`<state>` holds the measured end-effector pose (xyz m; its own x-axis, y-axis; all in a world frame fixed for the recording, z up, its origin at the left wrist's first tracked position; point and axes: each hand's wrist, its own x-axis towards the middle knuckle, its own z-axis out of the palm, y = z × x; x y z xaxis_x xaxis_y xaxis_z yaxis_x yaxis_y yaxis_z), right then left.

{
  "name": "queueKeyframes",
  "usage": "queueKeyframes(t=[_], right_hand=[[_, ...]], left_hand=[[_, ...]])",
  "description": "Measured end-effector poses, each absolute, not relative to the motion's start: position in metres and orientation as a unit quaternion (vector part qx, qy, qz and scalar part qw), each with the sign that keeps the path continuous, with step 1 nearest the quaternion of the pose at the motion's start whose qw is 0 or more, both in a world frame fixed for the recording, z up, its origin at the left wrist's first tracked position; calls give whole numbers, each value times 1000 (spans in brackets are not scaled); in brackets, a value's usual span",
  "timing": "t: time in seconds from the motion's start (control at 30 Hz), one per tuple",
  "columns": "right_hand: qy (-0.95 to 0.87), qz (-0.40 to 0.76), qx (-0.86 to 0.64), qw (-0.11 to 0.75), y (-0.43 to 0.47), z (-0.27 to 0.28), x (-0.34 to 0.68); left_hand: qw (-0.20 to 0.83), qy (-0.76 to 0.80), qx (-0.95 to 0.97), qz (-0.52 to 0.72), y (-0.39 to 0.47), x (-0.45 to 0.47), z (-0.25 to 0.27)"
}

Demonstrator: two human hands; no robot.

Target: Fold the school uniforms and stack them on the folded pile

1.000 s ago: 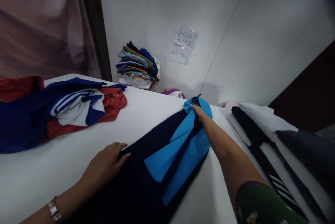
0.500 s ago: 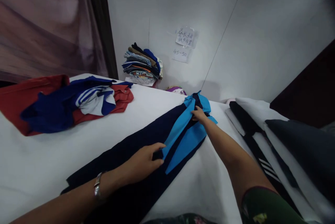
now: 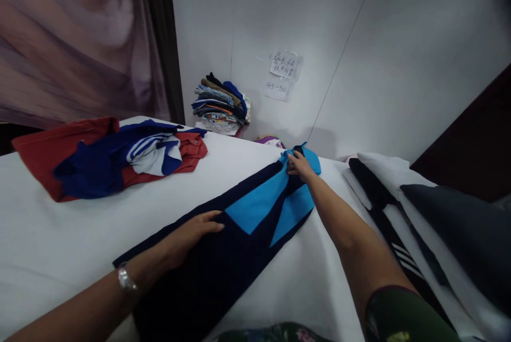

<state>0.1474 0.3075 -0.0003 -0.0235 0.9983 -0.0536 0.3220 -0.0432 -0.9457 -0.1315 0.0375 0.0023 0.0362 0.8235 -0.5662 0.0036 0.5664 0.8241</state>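
Observation:
A navy and bright-blue jacket (image 3: 223, 262) lies lengthwise on the white table, its blue collar end pointing away from me. On its left part rests my left hand (image 3: 195, 233), a silver bracelet at the wrist. Its fingers are stretched out over the dark cloth beside the blue panel, thumb apart. My right hand (image 3: 300, 166) is at the collar end, its bent fingers closed on the fabric there. Part of the collar is hidden behind that hand.
At left lies a loose heap of red cloth (image 3: 35, 155) and blue-and-white clothing (image 3: 96, 166). A folded stack of clothes (image 3: 221, 102) stands by the wall under paper signs (image 3: 283, 65). Black, white and dark grey garments (image 3: 451, 219) lie along the right.
My left hand has moved left and slightly up, and the left blue panel is now spread wider and flatter. My right hand has shifted slightly toward the collar.

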Motion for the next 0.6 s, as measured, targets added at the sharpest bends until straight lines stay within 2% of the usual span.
queueKeyframes(t=[0.07,0.17,0.33,0.47,0.6], right_hand=[[-626,414,-569,337,304,-21,131],[-698,351,-567,262,298,-51,114],[-770,221,-560,211,302,-64,114],[-798,91,-566,185,326,-49,122],[-811,26,-569,135,358,-36,121]], left_hand=[[538,702,368,287,47,-165,-23],[436,730,466,243,57,-193,-49],[295,732,582,196,54,-192,-58],[271,744,586,170,46,-192,-60],[275,749,580,165,41,-194,-67]])
